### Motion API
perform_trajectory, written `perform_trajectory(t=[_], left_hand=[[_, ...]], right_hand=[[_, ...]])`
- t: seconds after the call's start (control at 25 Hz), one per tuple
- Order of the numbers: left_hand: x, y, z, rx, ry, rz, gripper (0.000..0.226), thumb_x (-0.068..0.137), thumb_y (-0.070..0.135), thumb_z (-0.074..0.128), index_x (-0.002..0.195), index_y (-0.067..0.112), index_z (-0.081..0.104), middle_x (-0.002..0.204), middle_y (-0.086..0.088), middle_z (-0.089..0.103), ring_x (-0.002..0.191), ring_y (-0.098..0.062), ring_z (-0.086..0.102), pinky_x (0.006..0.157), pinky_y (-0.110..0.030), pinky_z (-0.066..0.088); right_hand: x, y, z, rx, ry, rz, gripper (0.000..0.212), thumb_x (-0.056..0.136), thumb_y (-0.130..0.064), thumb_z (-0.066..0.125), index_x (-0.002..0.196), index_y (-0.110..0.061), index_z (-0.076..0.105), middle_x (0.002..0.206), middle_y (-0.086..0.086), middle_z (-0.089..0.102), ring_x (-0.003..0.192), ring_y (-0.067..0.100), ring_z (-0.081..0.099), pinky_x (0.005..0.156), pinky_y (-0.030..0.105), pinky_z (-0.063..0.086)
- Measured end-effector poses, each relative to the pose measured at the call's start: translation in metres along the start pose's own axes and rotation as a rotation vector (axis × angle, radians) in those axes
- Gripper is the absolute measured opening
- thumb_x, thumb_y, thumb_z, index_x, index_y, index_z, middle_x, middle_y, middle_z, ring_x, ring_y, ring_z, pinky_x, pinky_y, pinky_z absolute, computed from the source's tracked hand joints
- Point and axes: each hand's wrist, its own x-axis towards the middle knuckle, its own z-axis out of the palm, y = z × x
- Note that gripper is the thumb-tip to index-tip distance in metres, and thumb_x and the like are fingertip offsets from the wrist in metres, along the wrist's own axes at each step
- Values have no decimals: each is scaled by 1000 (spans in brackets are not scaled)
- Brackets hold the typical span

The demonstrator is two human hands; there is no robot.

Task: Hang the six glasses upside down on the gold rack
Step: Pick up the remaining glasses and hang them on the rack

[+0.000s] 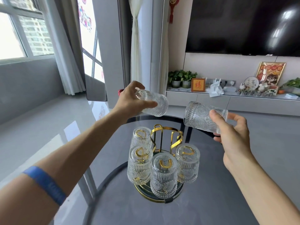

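My left hand [129, 101] wraps a ribbed glass [152, 103] sideways; my right hand [233, 135] pinches another glass [201, 117] near its base. Four already hang on the gold rack [165, 137]. They're probably slick, brittle, fairly heavy: grip the ribbed walls.

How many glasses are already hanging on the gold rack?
4, upside down on the gold rack: back left, front left, front middle, right. Two more are held, in the left hand and right hand.
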Motion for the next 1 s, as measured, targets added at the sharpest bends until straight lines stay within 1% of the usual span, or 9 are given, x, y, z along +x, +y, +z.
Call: perform_trajectory(t=[0.08, 0.16, 0.24, 0.36, 0.44, 0.52, 0.68, 0.88, 1.0], left_hand=[[2, 1, 14, 110, -37, 60, 70, 55, 35, 95, 111, 27, 54, 109, 2, 64, 93, -15, 62, 62, -18, 48], [4, 0, 23, 191, -84, 96, 68, 56, 36, 94, 112, 25, 56, 114, 0, 64, 98, -17, 60, 64, -16, 43], [5, -2, 31, 231, -130, 116, 67, 58, 35, 93, 114, 24, 58, 120, -2, 65, 105, -19, 61, 72, -19, 47], [4, -7, 39, 271, -193, 128, 64, 61, 30, 93, 114, 21, 58, 126, -8, 65, 115, -25, 61, 95, -40, 52], [3, -11, 47, 335, -238, 156, 63, 62, 27, 93, 114, 19, 59, 123, -9, 65, 111, -28, 64, 95, -45, 54], [3, -19, 53, 406, -284, 185, 63, 64, 27, 93, 116, 18, 59, 125, -8, 65, 108, -29, 66, 92, -43, 55], [4, -41, 58, 416, -356, 114, 65, 62, 26, 94, 117, 15, 61, 134, -10, 63, 119, -26, 60, 94, -36, 52], [3, -51, 61, 489, -514, 146, 71, 61, 32, 94, 120, 12, 60, 134, -10, 63, 124, -28, 59, 98, -46, 52], [7, -50, 60, 515, -557, 193, 66, 67, 34, 90, 123, 11, 61, 134, -9, 64, 123, -27, 59, 99, -44, 52]], right_hand=[[0, 1, -4, -5, 3, -6, 64, 63, -61, 77, 111, -30, 49, 91, -8, 64, 77, 13, 59, 68, 31, 49], [-1, 2, -8, -4, 6, -9, 65, 61, -61, 78, 111, -31, 49, 98, -6, 66, 82, 14, 60, 72, 32, 50], [1, 4, -13, -5, 15, -9, 65, 60, -60, 78, 111, -32, 49, 104, -5, 65, 92, 16, 62, 83, 39, 52], [3, 4, -15, -16, 21, -16, 63, 62, -57, 79, 112, -32, 49, 102, -9, 64, 96, 13, 61, 93, 44, 50], [3, 6, -15, -22, 19, -23, 64, 63, -56, 79, 112, -31, 48, 102, -9, 64, 92, 9, 60, 91, 41, 50], [3, 10, -14, -48, 3, -40, 65, 60, -58, 80, 111, -32, 47, 107, -5, 63, 90, 10, 59, 86, 36, 49], [4, 18, -9, -182, -25, -127, 63, 54, -61, 80, 102, -37, 48, 108, 3, 64, 98, 19, 61, 86, 41, 49], [13, 19, -1, -305, -36, -211, 59, 52, -63, 79, 96, -34, 53, 103, -2, 66, 99, 22, 62, 85, 45, 51], [18, 16, 4, -369, -36, -271, 56, 54, -61, 77, 95, -31, 55, 94, -16, 61, 96, 20, 60, 79, 40, 50]])
